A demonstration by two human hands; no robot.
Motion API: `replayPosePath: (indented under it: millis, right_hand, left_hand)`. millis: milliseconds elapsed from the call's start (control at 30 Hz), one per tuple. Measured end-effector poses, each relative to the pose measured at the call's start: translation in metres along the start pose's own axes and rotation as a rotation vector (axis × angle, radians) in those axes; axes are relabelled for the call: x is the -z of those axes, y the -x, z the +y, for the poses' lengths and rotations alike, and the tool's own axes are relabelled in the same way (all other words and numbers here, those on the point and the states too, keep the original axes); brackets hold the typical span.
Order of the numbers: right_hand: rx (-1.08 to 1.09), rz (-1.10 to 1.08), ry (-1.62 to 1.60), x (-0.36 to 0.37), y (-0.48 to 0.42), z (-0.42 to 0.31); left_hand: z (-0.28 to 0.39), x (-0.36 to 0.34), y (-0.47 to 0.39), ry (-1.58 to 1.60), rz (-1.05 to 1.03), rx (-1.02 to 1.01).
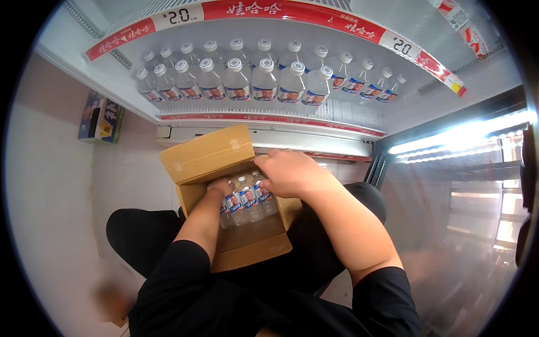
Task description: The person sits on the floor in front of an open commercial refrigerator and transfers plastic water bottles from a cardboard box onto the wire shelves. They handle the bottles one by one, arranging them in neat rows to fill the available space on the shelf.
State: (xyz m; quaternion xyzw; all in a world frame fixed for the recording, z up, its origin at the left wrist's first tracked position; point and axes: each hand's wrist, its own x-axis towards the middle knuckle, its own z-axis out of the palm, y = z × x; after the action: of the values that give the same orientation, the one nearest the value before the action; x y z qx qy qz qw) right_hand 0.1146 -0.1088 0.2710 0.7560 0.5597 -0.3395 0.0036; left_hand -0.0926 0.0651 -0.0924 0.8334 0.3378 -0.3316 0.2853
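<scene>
An opened cardboard box (248,248) rests between my knees, its flaps folded outward. Inside it, several clear plastic water bottles (247,198) with white caps and blue picture labels lie in a row toward the back. My left hand (220,185) reaches into the box at the left end of that row. Its fingers touch the neck of a bottle there, but the grip is partly hidden. My right hand (286,173) holds the box's back right edge, with the thumb inside beside the rightmost bottle.
Ahead is a refrigerated display shelf (345,111) with rows of similar bottles (265,80) standing on it. A red price strip (303,14) crosses above them. The glass cooler door (442,202) stands open at right. A printed carton (101,118) is at the left wall.
</scene>
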Motion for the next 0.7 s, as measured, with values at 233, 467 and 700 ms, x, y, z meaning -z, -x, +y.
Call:
replayPosePath:
  millis: [233,467,700]
  right_hand:
    - [0.026,-0.027,0.048,-0.002,-0.006,-0.008]
    - [0.03,-0.036,0.094,-0.006,-0.002,-0.009]
    - [0.096,0.005,0.091,-0.01,-0.004,-0.009]
  left_hand:
    - [0.002,0.006,0.002,-0.08,-0.093,0.063]
    - [0.042,0.05,0.089,-0.303,-0.126,-0.002]
    - [0.069,0.014,0.188,-0.446,-0.247,-0.135]
